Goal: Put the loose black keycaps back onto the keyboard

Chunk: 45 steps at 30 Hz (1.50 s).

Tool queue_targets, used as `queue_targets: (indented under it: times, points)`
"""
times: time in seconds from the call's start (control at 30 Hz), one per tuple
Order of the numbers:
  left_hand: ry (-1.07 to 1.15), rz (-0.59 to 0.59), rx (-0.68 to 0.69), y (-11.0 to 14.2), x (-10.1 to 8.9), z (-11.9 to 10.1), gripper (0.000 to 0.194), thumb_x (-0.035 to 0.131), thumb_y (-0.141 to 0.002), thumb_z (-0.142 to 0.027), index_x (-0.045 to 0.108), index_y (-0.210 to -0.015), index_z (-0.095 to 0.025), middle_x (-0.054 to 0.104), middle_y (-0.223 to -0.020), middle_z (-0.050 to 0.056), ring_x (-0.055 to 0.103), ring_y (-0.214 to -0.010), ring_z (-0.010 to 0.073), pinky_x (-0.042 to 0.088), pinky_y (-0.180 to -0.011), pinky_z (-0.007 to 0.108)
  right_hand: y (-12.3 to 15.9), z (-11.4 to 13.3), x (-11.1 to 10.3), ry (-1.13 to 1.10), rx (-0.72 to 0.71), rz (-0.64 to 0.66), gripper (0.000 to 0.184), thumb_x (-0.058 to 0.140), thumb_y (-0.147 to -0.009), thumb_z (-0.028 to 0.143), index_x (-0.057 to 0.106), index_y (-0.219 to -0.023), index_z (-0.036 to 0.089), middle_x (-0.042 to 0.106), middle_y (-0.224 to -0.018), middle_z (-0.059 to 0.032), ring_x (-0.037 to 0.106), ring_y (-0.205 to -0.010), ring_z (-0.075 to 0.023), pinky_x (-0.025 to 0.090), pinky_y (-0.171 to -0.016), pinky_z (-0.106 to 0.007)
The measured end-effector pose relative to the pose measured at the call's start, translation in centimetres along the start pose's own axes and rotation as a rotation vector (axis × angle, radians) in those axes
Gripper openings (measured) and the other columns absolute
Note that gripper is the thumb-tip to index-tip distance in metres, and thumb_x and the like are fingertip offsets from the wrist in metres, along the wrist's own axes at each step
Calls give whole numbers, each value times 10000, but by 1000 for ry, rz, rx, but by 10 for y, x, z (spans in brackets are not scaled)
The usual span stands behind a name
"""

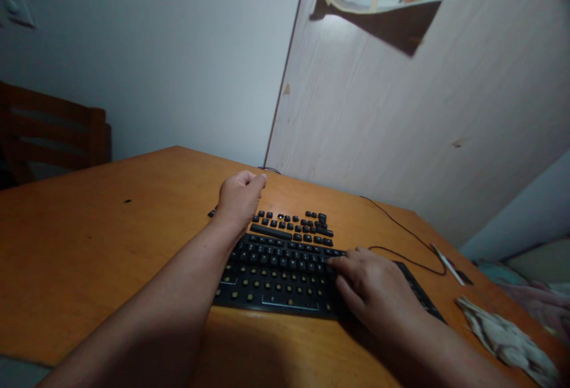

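Note:
A black keyboard (285,281) lies on the wooden table in front of me. Its lower rows are bare of keycaps and show small yellowish switch stems, while the upper rows still carry theirs. My right hand (374,286) rests over its right part, index fingertip touching the end of a keycap row and the thumb apart below. Beyond the keyboard, loose black keycaps (287,225) sit in rows, with a long spacebar (271,232) among them. Above their left end is my left hand (241,195), its fingers closed; whatever they hold, if anything, is hidden.
A dark cable (407,228) loops over the table (111,257) at right, near a white pen-like stick (447,264). A crumpled cloth (507,340) lies at the right edge. One small black piece (127,201) is at left, with a wooden chair (53,133) behind.

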<state>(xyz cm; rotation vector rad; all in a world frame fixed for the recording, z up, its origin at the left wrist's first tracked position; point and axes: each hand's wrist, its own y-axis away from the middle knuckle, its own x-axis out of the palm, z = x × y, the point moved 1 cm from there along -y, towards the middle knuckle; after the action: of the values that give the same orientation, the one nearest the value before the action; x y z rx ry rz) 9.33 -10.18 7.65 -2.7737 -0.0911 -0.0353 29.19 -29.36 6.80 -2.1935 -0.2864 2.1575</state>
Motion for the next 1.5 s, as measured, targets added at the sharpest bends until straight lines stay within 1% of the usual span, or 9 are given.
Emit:
queue_targets:
  times: [0.2, 0.37, 0.47, 0.6, 0.73, 0.87, 1.0, 1.27, 1.5]
  points:
    - [5, -2, 2, 2, 0, -2, 259, 635, -783, -372, 541, -630, -185, 498, -569, -36, 420, -542, 114, 332, -554, 245, -6, 0, 12, -123, -99, -36, 277, 542, -898, 167, 730, -1093, 231, 683, -879, -43, 604, -851, -222, 435, -758, -346]
    - [9, 3, -1, 0, 0, 1, 268, 635, -779, -387, 549, -627, -184, 501, -569, -39, 430, -550, 114, 338, -562, 244, -12, -15, 14, -204, -25, -166, 240, 521, -942, 210, 718, -1078, 208, 699, -927, -61, 626, -888, -218, 459, -790, -348]
    - [9, 9, -21, -2, 1, 5, 276, 633, -775, -389, 537, -614, -186, 499, -563, -41, 435, -552, 114, 343, -568, 241, -17, -26, 12, -189, 26, -196, 228, 512, -958, 251, 717, -1049, 208, 696, -916, -68, 627, -884, -225, 461, -785, -358]
    - [19, 18, -29, -3, 1, 6, 278, 635, -775, -385, 530, -610, -187, 492, -561, -45, 423, -546, 111, 347, -575, 240, -39, -41, 4, -150, 55, -141, 232, 524, -960, 297, 734, -1021, 218, 685, -890, -66, 621, -854, -225, 445, -735, -341]
    - [31, 27, -40, -1, 2, 5, 279, 632, -784, -385, 531, -615, -188, 481, -555, -48, 403, -532, 108, 342, -568, 241, -82, -57, 2, -42, 90, -52, 243, 549, -956, 305, 757, -1047, 218, 692, -971, -82, 620, -908, -224, 433, -764, -324]
    - [32, 36, -38, -1, 1, 5, 279, 631, -792, -392, 539, -623, -189, 481, -561, -44, 407, -540, 113, 344, -571, 245, -129, -67, 13, 17, 107, -9, 257, 593, -940, 342, 781, -1081, 237, 687, -1036, -103, 605, -992, -251, 422, -784, -325]
    - [25, 23, -26, 0, 0, 2, 267, 629, -790, -382, 539, -625, -191, 494, -573, -36, 427, -559, 120, 349, -579, 249, -160, -71, 28, 61, 110, 40, 303, 638, -911, 381, 781, -1134, 234, 681, -1113, -125, 587, -1050, -274, 425, -846, -338]
    - [-1, 38, -62, -4, 1, 7, 289, 640, -775, -400, 527, -609, -193, 486, -555, -38, 418, -535, 118, 353, -562, 247, -177, -71, 41, 96, 76, 91, 239, 681, -856, 322, 822, -1038, 257, 691, -1063, -114, 601, -1017, -274, 433, -839, -342]
    - [6, 37, -62, -3, 1, 5, 279, 644, -778, -390, 527, -620, -192, 492, -560, -38, 424, -531, 116, 354, -551, 243, -175, -69, 36, 49, 40, 40, 179, 695, -841, 289, 828, -930, 209, 722, -975, -106, 601, -960, -250, 436, -811, -332]
